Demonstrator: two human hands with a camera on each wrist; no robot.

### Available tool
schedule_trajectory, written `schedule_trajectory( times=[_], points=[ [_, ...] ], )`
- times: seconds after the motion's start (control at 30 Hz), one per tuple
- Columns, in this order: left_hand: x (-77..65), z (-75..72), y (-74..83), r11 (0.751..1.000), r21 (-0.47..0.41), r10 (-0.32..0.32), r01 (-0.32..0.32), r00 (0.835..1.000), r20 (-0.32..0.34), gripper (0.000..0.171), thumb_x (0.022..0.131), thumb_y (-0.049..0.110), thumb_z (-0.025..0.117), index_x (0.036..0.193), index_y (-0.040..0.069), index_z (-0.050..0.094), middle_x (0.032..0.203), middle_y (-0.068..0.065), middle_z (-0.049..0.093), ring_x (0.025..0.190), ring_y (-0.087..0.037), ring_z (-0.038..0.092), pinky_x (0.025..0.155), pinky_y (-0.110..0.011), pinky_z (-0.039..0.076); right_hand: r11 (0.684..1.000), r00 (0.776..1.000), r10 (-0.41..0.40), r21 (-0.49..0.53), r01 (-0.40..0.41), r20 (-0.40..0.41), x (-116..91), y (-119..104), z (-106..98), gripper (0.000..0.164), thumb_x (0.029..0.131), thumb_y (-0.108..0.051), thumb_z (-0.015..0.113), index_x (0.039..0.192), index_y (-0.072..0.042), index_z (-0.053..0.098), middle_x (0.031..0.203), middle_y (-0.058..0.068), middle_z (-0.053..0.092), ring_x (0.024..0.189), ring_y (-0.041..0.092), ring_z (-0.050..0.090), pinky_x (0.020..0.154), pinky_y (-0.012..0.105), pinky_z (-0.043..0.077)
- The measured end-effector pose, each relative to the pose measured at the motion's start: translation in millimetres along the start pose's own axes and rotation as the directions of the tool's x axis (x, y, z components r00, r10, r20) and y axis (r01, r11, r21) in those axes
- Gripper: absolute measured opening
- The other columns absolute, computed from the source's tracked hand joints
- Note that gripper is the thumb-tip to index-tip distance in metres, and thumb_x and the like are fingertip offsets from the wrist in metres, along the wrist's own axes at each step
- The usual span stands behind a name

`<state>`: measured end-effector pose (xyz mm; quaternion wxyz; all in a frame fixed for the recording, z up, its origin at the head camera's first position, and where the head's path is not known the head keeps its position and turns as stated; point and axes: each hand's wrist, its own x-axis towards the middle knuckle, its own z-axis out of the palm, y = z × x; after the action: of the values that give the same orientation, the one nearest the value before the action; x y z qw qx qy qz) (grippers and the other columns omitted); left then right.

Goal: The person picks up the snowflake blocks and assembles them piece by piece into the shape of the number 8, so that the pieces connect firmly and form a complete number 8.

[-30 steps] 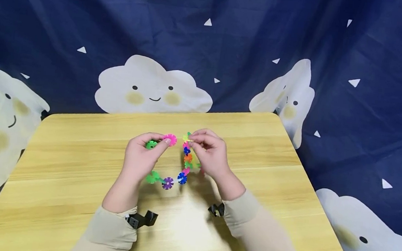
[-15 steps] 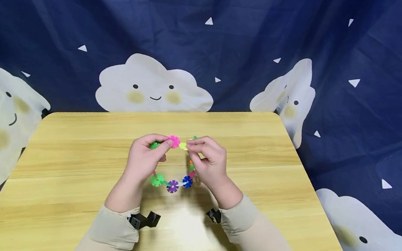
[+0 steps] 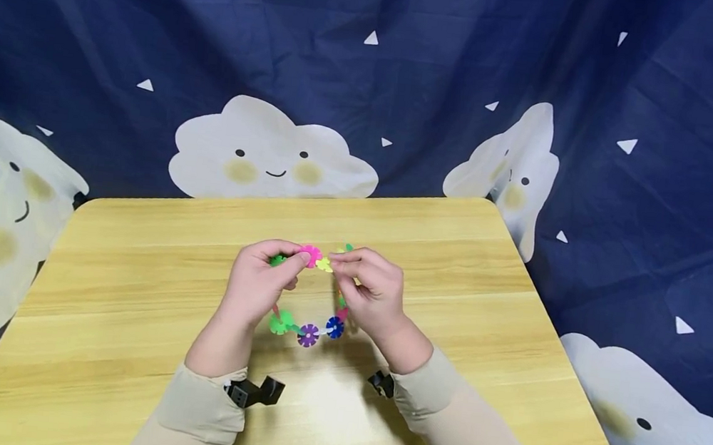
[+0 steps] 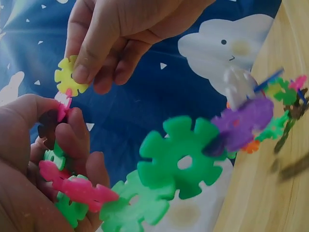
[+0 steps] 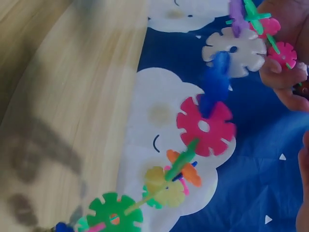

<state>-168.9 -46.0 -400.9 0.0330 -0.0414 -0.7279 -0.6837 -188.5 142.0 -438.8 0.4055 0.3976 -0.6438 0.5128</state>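
A chain of colourful notched plastic discs, snowflake-shaped, hangs in a loop between my hands above the table. My left hand [image 3: 254, 277] pinches a pink disc [image 3: 311, 255] at one end. A yellow disc [image 3: 324, 264] is pinched between the thumb and fingers of my right hand [image 3: 372, 288]. In the left wrist view the yellow disc [image 4: 63, 76] meets the pink disc edge to edge; whether their slots interlock I cannot tell. Lower down dangle a green disc [image 3: 280, 323], a purple disc [image 3: 308, 335] and a blue disc [image 3: 335, 328]. Several pieces are partly hidden by my left fingers.
The wooden table [image 3: 149, 303] lies beneath both hands, its far edge beyond them. Behind it hangs a dark blue curtain [image 3: 423, 64] with white clouds and triangles. A small black device [image 3: 256, 390] sits on each wrist.
My hands have come together, bringing the yellow disc from apart to against the pink disc. The hanging loop has shifted slightly right and nearer to me.
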Motion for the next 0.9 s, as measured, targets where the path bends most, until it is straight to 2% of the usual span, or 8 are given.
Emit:
schedule_trajectory(
  times=[0.27, 0.4, 0.47, 0.57, 0.63, 0.67, 0.77, 0.9],
  points=[
    [-0.9, 2.6, -4.4, 1.0, 0.022, 0.002, -0.004, 0.997, 0.075, 0.012, 0.098, 0.0, 0.069, 0.094, -0.009, 0.077, 0.076, -0.002, 0.065, 0.056, -0.011, 0.048, 0.051, -0.021, 0.041, 0.999, 0.997, -0.031, -0.018, 0.033, 0.076, 0.1, -0.5, -3.5, 0.015, 0.1, 0.002, 0.067, 0.086, 0.004, 0.073, 0.085, 0.021, 0.073, 0.077, 0.035, 0.077, 0.065, 0.023, 0.06],
    [-1.6, -1.3, -5.3, 0.999, 0.039, 0.008, -0.012, 0.995, 0.099, 0.01, 0.097, -0.001, 0.071, 0.097, -0.009, 0.076, 0.085, -0.004, 0.072, 0.058, -0.011, 0.052, 0.054, -0.021, 0.045, 0.978, 0.966, 0.21, -0.031, -0.207, 0.154, -9.8, 4.4, -16.7, 0.009, 0.089, 0.008, 0.077, 0.095, 0.004, 0.073, 0.092, 0.019, 0.075, 0.079, 0.031, 0.074, 0.065, 0.029, 0.06],
    [-1.6, -3.1, -5.5, 0.998, 0.063, 0.001, -0.008, 0.994, 0.112, 0.011, 0.097, 0.0, 0.072, 0.1, -0.009, 0.076, 0.089, -0.005, 0.074, 0.06, -0.012, 0.054, 0.056, -0.022, 0.047, 0.899, 0.888, 0.438, -0.099, -0.427, 0.141, -22.5, 8.8, -26.7, 0.01, 0.089, 0.006, 0.078, 0.096, 0.004, 0.072, 0.091, 0.017, 0.074, 0.077, 0.028, 0.07, 0.065, 0.031, 0.06],
    [-1.6, -5.7, -5.3, 0.994, 0.113, -0.009, -0.004, 0.993, 0.121, 0.011, 0.097, 0.003, 0.073, 0.102, -0.006, 0.077, 0.091, -0.005, 0.075, 0.062, -0.012, 0.055, 0.057, -0.024, 0.048, 0.687, 0.669, 0.726, -0.207, -0.697, 0.156, -46.7, 15.9, -39.7, 0.008, 0.098, -0.002, 0.071, 0.101, 0.006, 0.073, 0.09, 0.016, 0.073, 0.076, 0.029, 0.068, 0.074, 0.034, 0.061],
    [-1.4, -6.7, -5.2, 0.99, 0.142, -0.009, -0.009, 0.992, 0.127, 0.01, 0.097, 0.003, 0.073, 0.101, -0.005, 0.078, 0.09, -0.006, 0.074, 0.062, -0.012, 0.055, 0.058, -0.025, 0.048, 0.585, 0.536, 0.811, -0.304, -0.752, 0.234, -59.9, 20.5, -43.1, 0.019, 0.106, -0.008, 0.062, 0.109, 0.005, 0.075, 0.1, 0.017, 0.076, 0.087, 0.031, 0.071, 0.084, 0.039, 0.061],
    [-1.3, -7.1, -5.1, 0.988, 0.156, -0.006, -0.015, 0.992, 0.129, 0.011, 0.097, 0.004, 0.073, 0.102, -0.004, 0.078, 0.09, -0.005, 0.075, 0.062, -0.012, 0.055, 0.058, -0.025, 0.048, 0.57, 0.493, 0.82, -0.334, -0.751, 0.291, -64.3, 22.9, -43.0, 0.024, 0.108, -0.01, 0.058, 0.116, 0.005, 0.074, 0.107, 0.019, 0.076, 0.094, 0.033, 0.072, 0.091, 0.042, 0.059],
    [-1.7, -6.9, -5.4, 0.984, 0.176, 0.002, -0.026, 0.99, 0.138, 0.01, 0.097, 0.005, 0.073, 0.101, -0.003, 0.078, 0.09, -0.006, 0.074, 0.064, -0.014, 0.056, 0.058, -0.025, 0.048, 0.588, 0.422, 0.791, -0.358, -0.725, 0.443, -70.7, 29.4, -38.7, 0.035, 0.111, -0.015, 0.051, 0.135, 0.004, 0.067, 0.129, 0.021, 0.071, 0.113, 0.037, 0.069, 0.108, 0.051, 0.05],
    [-2.7, -4.5, -7.3, 0.979, 0.197, 0.012, -0.043, 0.987, 0.158, 0.009, 0.098, 0.005, 0.073, 0.101, -0.001, 0.079, 0.096, -0.01, 0.077, 0.08, -0.016, 0.064, 0.068, -0.026, 0.053, 0.575, 0.388, 0.774, -0.3, -0.761, 0.501, -70.6, 36.2, -34.7, 0.037, 0.111, -0.014, 0.05, 0.139, 0.006, 0.063, 0.133, 0.022, 0.068, 0.116, 0.036, 0.067, 0.109, 0.05, 0.05]
  ],
)
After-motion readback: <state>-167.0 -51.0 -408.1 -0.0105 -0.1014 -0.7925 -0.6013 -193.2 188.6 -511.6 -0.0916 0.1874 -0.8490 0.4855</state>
